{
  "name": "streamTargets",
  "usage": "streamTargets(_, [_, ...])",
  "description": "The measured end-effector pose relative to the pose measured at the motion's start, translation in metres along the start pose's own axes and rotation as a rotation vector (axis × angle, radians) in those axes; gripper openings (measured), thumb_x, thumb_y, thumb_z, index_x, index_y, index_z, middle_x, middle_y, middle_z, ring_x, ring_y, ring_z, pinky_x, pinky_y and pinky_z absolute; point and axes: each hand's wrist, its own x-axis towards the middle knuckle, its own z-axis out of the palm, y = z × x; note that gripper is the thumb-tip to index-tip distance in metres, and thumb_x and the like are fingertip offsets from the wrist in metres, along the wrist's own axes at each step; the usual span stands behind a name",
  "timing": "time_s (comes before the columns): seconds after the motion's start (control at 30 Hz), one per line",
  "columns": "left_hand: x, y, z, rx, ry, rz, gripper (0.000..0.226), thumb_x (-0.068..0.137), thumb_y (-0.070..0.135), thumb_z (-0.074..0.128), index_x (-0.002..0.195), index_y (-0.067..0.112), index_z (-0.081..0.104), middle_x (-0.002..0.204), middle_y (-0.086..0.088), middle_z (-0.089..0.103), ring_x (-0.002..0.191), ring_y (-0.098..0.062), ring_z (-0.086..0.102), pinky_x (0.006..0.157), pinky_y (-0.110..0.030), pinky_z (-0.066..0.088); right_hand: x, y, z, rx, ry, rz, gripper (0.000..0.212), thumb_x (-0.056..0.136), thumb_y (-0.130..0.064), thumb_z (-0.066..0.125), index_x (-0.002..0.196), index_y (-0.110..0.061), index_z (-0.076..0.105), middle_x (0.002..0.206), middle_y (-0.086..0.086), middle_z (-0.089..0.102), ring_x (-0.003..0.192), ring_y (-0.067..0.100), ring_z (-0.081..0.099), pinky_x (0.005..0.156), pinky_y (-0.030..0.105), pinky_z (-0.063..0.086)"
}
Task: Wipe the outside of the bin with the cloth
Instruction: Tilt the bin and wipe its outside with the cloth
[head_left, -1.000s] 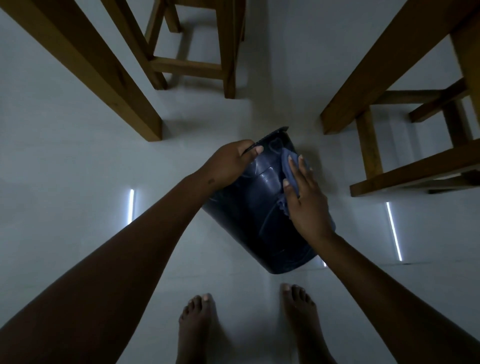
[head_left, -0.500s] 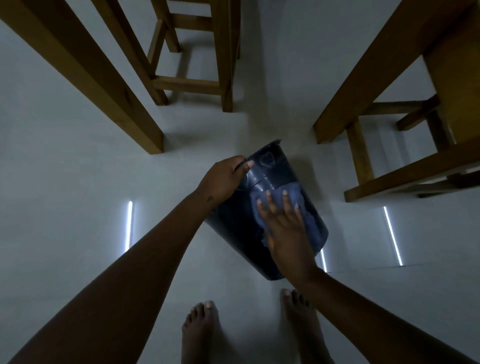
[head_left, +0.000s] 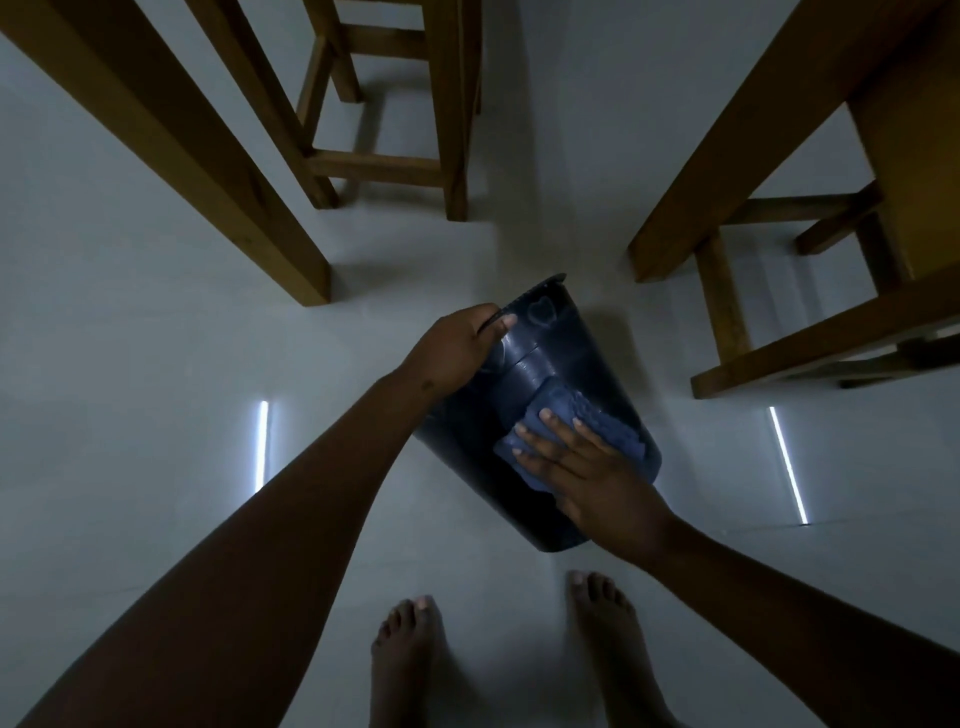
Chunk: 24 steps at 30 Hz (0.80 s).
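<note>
Mid-wipe, as we read it: our left hand (head_left: 457, 345) grips the rim of the bin (head_left: 545, 374), fingers curled over the edge, thumb on the outside wall, holding it tipped with the mouth pointing away from us and the base toward our feet (head_left: 410, 654). The bin is dark plastic and sits over the pale floor (head_left: 156, 364) between wooden furniture legs (head_left: 291, 228); we can't tell if its lower edge touches the floor or hangs just clear. Our right hand (head_left: 587, 467) lies flat, fingers spread, pressing the cloth (head_left: 582, 415) against the upward-facing side wall, about midway along it. The cloth is bunched, blue, partly covered by the fingers. So the step in hand is rubbing the outer wall, and only the side facing us looks covered so far. Next move, we judge: run the cloth on toward the base or the rim, then have the left hand turn the bin so an unwiped side comes up. That needs a firm rim grip, since the smooth wall may slip under pressure. Dim light, so dirt can't be judged.
</note>
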Motion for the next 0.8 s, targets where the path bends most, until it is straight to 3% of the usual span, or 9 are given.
streamTargets(0.13, [0.001, 0.011, 0.001, 0.026, 0.018, -0.006, 0.039, 0.1, 0.04, 0.04, 0.083, 0.009, 0.057, 0.08, -0.008, 0.064, 0.072, -0.021, 0.058, 0.068, -0.031, 0.045, -0.008, 0.019, -0.005, 0.135, -0.014, 0.257, 0.067, 0.089, -0.017, 0.039, 0.153, -0.02, 0.019, 0.158, 0.008, 0.03, 0.148, 0.027, 0.02, 0.12, 0.042, 0.018])
streamTargets(0.23, [-0.011, 0.015, 0.0, 0.03, 0.023, -0.019, 0.032, 0.098, 0.038, 0.044, 0.077, 0.016, 0.053, 0.071, 0.003, 0.057, 0.069, -0.017, 0.055, 0.062, -0.023, 0.042, -0.006, 0.023, -0.016, 0.332, 0.108, 0.474, 0.055, 0.094, -0.015, 0.044, 0.148, -0.013, 0.034, 0.156, 0.01, 0.036, 0.145, 0.03, 0.03, 0.118, 0.042, 0.027])
streamTargets(0.37, [-0.034, 0.024, -0.006, -0.076, -0.008, -0.029, 0.015, 0.085, 0.039, 0.066, 0.083, 0.025, 0.059, 0.08, 0.006, 0.066, 0.073, -0.01, 0.063, 0.067, -0.027, 0.052, 0.003, 0.012, -0.045, 0.699, 0.236, 0.69, 0.058, 0.092, 0.002, 0.058, 0.144, -0.016, 0.043, 0.154, -0.001, 0.036, 0.142, 0.015, 0.035, 0.115, 0.018, 0.027])
streamTargets(0.47, [-0.046, 0.041, -0.014, 0.021, -0.005, 0.035, 0.021, 0.085, 0.04, 0.065, 0.095, 0.022, 0.061, 0.088, 0.003, 0.07, 0.078, -0.013, 0.067, 0.073, -0.031, 0.054, 0.007, 0.006, -0.071, 0.812, 0.346, 0.72, 0.053, 0.094, 0.0, 0.055, 0.144, -0.016, 0.043, 0.153, -0.005, 0.034, 0.141, 0.008, 0.032, 0.113, 0.013, 0.026])
streamTargets(0.53, [-0.056, 0.052, -0.016, 0.128, 0.005, 0.089, 0.015, 0.089, 0.041, 0.06, 0.087, 0.027, 0.055, 0.081, 0.008, 0.066, 0.077, -0.014, 0.065, 0.07, -0.028, 0.05, 0.005, 0.007, -0.082, 0.86, 0.415, 0.745, 0.051, 0.095, 0.0, 0.053, 0.142, -0.017, 0.045, 0.152, 0.003, 0.039, 0.14, 0.017, 0.037, 0.114, 0.019, 0.03])
streamTargets(0.63, [-0.071, 0.059, -0.01, 0.25, 0.023, 0.201, 0.015, 0.09, 0.042, 0.055, 0.081, 0.032, 0.049, 0.076, 0.008, 0.062, 0.079, -0.02, 0.066, 0.071, -0.033, 0.052, -0.002, 0.014, -0.089, 0.913, 0.471, 0.844, 0.056, 0.096, -0.003, 0.052, 0.138, -0.038, 0.044, 0.143, 0.016, 0.051, 0.126, 0.041, 0.052, 0.103, 0.057, 0.045])
streamTargets(0.67, [-0.074, 0.055, -0.005, 0.317, 0.036, 0.239, 0.013, 0.09, 0.04, 0.054, 0.085, 0.029, 0.052, 0.079, 0.005, 0.066, 0.081, -0.022, 0.066, 0.072, -0.035, 0.053, -0.005, 0.016, -0.088, 0.898, 0.482, 0.872, 0.056, 0.097, -0.005, 0.052, 0.139, -0.04, 0.044, 0.142, 0.016, 0.052, 0.123, 0.043, 0.055, 0.098, 0.062, 0.047])
streamTargets(0.73, [-0.079, 0.049, 0.004, 0.468, 0.057, 0.303, 0.01, 0.088, 0.031, 0.056, 0.096, 0.027, 0.06, 0.091, 0.0, 0.071, 0.086, -0.023, 0.067, 0.072, -0.036, 0.055, -0.011, 0.02, -0.089, 0.863, 0.504, 0.903, 0.052, 0.098, -0.007, 0.05, 0.143, -0.033, 0.043, 0.14, 0.019, 0.053, 0.121, 0.042, 0.056, 0.094, 0.063, 0.049])
streamTargets(0.8, [-0.083, 0.042, 0.015, 0.576, 0.022, 0.332, 0.017, 0.082, 0.02, 0.058, 0.097, 0.025, 0.063, 0.09, 0.0, 0.072, 0.083, -0.025, 0.068, 0.066, -0.036, 0.056, -0.014, 0.021, -0.09, 0.848, 0.51, 0.912, 0.05, 0.098, -0.008, 0.049, 0.144, -0.028, 0.043, 0.138, 0.021, 0.054, 0.12, 0.042, 0.057, 0.093, 0.061, 0.05])
